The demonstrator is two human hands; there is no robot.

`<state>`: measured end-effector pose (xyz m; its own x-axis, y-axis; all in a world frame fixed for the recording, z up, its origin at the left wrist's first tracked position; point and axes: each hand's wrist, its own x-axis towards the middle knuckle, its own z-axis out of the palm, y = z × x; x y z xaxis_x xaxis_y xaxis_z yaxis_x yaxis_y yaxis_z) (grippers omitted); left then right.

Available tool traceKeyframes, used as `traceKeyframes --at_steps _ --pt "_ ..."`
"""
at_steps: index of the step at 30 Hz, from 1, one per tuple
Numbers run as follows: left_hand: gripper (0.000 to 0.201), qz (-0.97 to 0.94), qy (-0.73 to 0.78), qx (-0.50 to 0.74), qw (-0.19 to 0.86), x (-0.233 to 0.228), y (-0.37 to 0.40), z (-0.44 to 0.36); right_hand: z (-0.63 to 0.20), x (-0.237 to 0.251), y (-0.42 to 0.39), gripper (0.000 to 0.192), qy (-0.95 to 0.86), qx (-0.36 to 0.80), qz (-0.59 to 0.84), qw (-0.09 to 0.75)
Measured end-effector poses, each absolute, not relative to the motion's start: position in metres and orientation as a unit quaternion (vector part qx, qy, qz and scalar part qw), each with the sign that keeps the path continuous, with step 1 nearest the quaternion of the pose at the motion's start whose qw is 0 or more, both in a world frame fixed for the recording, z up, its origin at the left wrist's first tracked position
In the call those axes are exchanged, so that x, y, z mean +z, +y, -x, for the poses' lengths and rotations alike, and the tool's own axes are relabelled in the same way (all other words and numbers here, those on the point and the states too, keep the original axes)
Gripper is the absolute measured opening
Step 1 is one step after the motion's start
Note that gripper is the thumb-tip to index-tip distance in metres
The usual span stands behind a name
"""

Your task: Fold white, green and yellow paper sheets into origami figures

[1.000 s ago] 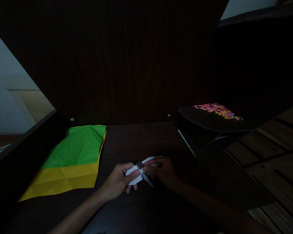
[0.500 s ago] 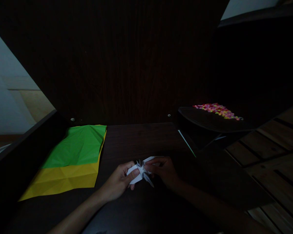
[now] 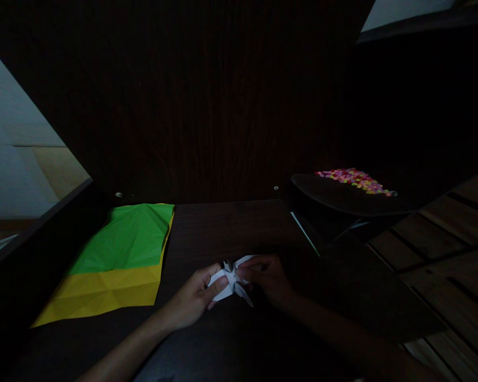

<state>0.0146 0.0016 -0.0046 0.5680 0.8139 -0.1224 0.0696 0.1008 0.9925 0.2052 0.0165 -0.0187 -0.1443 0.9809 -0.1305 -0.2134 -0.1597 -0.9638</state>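
Between my two hands is a white folded paper (image 3: 231, 278), an origami piece with pointed flaps standing out from its middle toward the top and the lower right. My left hand (image 3: 199, 294) pinches its left flap, thumb on top and fingers beneath. On the other side, my right hand (image 3: 269, 278) is closed on the right flap near the centre, thumb and forefinger together. The right fingertips lie partly in shadow. Both hands hold the piece just over the dark tabletop.
A creased green paper sheet (image 3: 129, 239) lies over a yellow sheet (image 3: 111, 292) on the dark wooden table (image 3: 223, 228), at left. To the right, a dark shelf (image 3: 322, 193) carries a heap of small colourful pieces (image 3: 356, 180). A thin pale strip (image 3: 305, 233) lies near the table's right side.
The folded paper has shifted very slightly between my hands, its lower flap tipping a little to the right. Both hands keep nearly the same grip.
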Motion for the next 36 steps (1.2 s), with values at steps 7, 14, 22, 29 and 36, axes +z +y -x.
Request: traceKeyframes --at_steps 7,14,22,29,36 --pt "0.039 -0.597 0.354 0.294 0.657 -0.0012 0.0 -0.0147 -0.2048 -0.0142 0.014 0.022 -0.433 0.617 0.436 0.491" --pt "0.037 -0.587 0.364 0.31 0.653 0.0012 -0.0009 -0.0167 -0.2046 -0.0096 0.0131 0.023 -0.444 0.601 0.452 0.487" --pt "0.038 -0.592 0.372 0.316 0.641 -0.0031 0.0003 -0.0169 -0.2041 -0.0109 0.0135 0.022 -0.448 0.594 0.446 0.497" --pt "0.039 -0.589 0.369 0.314 0.647 -0.0034 0.0011 -0.0171 -0.2062 -0.0164 0.0149 0.02 -0.452 0.59 0.437 0.506" --pt "0.043 -0.583 0.384 0.305 0.648 -0.0014 0.0013 -0.0173 -0.2077 -0.0182 0.016 0.019 -0.454 0.589 0.438 0.505"
